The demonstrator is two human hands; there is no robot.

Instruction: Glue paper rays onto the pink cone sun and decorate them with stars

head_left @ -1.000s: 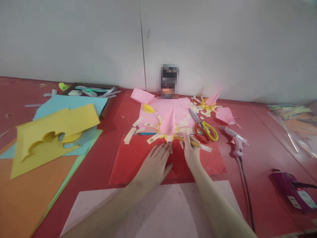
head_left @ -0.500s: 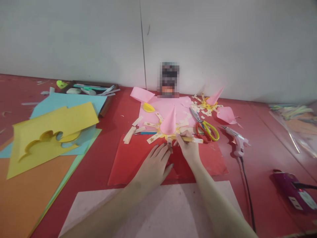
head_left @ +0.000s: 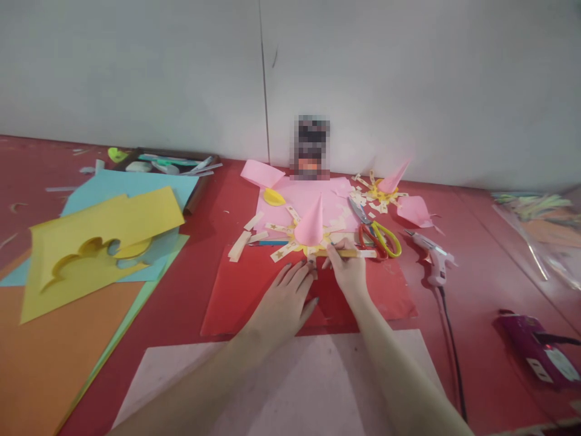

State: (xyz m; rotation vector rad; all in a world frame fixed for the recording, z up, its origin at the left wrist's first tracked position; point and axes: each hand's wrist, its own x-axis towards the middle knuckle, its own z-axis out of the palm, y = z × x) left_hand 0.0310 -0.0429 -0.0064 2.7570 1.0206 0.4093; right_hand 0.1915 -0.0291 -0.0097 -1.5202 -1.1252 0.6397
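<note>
A pink paper cone (head_left: 309, 225) stands on a yellow scalloped paper base (head_left: 295, 247), with cream paper strips (head_left: 284, 250) bearing gold stars radiating from it. My left hand (head_left: 285, 297) lies flat with its fingers stretched out, the fingertips on the strip at the near side of the base. In my right hand (head_left: 349, 270) is a slim yellow pen (head_left: 363, 254), its tip end pointing left at that same strip. Both hands rest over a red folder-like sheet (head_left: 254, 290). Whatever is being marked on the strip is too small to make out.
Red-and-yellow-handled scissors (head_left: 385, 239) lie right of the cone, then a corded glue gun (head_left: 436, 257) and a purple power strip (head_left: 540, 351). A second cone piece (head_left: 394, 178) stands behind. Coloured paper sheets (head_left: 86, 363) and a brown tray (head_left: 195, 197) are at left.
The pen in my right hand has swung to lie more level, its front end now reaching further left over the near strip. My left hand stays in place; the view shifts slightly.
</note>
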